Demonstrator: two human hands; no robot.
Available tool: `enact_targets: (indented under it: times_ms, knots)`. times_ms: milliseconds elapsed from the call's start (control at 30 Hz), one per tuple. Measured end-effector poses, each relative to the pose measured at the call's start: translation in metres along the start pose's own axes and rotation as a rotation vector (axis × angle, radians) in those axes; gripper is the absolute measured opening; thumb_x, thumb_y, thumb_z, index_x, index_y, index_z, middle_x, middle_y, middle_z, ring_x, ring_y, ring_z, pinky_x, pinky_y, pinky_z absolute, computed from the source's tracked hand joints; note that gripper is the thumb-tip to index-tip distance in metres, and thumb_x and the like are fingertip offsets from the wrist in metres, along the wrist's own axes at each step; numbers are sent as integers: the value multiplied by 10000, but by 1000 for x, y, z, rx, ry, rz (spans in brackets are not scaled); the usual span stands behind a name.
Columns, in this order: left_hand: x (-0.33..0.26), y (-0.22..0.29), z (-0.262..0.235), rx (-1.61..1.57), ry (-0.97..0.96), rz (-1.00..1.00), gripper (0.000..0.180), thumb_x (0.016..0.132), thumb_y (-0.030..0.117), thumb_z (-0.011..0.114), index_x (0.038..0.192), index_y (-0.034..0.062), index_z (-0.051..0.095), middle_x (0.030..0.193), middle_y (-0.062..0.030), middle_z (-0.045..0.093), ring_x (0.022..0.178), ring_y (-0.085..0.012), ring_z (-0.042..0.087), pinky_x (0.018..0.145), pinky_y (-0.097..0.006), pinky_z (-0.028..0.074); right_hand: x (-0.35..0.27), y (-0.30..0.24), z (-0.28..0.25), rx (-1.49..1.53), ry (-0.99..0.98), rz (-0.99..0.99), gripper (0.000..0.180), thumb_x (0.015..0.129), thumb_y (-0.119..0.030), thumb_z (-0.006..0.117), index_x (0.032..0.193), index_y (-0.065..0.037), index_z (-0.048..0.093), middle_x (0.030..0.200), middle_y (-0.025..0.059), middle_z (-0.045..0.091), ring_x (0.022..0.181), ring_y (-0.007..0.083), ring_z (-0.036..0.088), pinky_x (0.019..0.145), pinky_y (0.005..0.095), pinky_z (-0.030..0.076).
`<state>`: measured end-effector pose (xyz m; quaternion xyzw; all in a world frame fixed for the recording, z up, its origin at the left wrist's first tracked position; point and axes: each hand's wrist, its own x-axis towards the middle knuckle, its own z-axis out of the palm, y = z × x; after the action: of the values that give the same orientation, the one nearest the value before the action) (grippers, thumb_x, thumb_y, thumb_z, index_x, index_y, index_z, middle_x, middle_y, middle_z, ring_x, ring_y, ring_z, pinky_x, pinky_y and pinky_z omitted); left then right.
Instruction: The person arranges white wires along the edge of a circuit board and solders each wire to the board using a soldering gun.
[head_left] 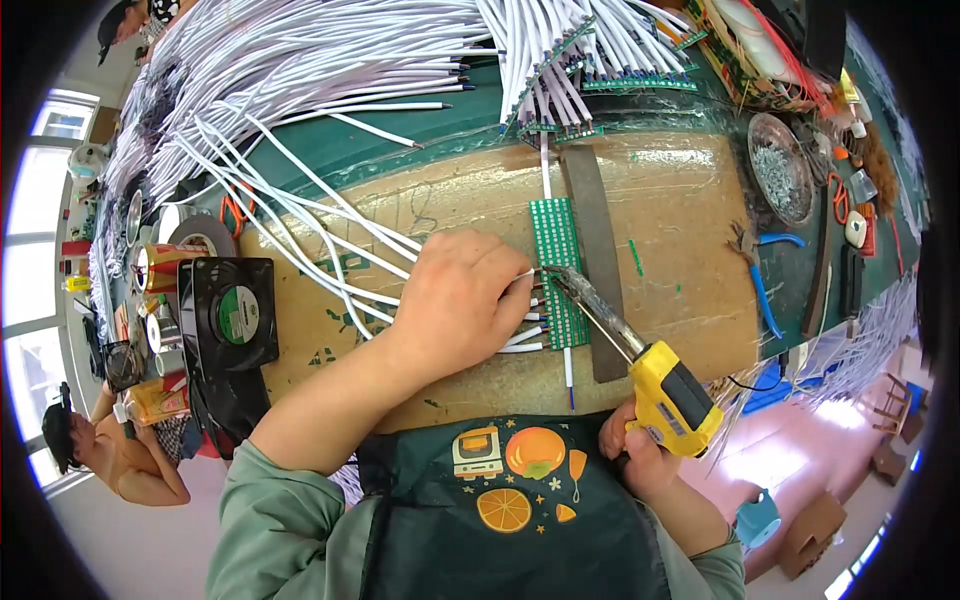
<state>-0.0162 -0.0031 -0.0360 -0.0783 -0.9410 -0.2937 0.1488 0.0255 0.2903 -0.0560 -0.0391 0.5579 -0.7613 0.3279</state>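
Observation:
My left hand [462, 285] reaches across the work board, its fingers pinched on the end of a white cable at the left edge of a green circuit board strip [556, 222]. Several white cables [345, 262] run under or past this hand from the left. Below it, more cable ends [524, 346] meet the strip's left edge. My right hand [640, 445] is closed round the yellow and black soldering gun [672, 395]. The gun's dark metal tip touches or nearly touches the strip near my left fingertips; the exact contact is too small to tell.
A dark flat bar [597, 270] lies along the strip's right side. Blue-handled pliers [764, 285] and a metal dish [780, 168] are at the right. A black fan [228, 312] stands at left. Bundled white cables [330, 55] fill the back. Another person [125, 455] sits at far left.

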Motion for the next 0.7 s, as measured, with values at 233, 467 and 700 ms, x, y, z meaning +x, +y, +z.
enact_targets:
  times_ms: [233,467,700]
  knots:
    - [0,0,0,8,6,9,83,797,100,708,840,58,651,768,-102,616,748,-318,602,707,-424,459,-1,0,1,14,16,7,595,914,-331,699,1352,-20,440,716,58,510,591,163,500,546,312,430]
    - [0,0,-1,0,0,3,86,797,104,710,842,60,650,774,-103,615,752,-317,601,707,-423,458,-2,-2,5,100,52,2,676,869,-361,760,1366,-37,434,702,42,500,580,158,490,533,309,423]
    - [-1,-1,1,5,9,-6,82,797,107,710,842,62,657,772,-102,626,764,-323,607,715,-430,460,1,-13,7,123,139,-46,694,840,-378,793,1336,-27,458,671,21,485,559,156,485,501,305,414]
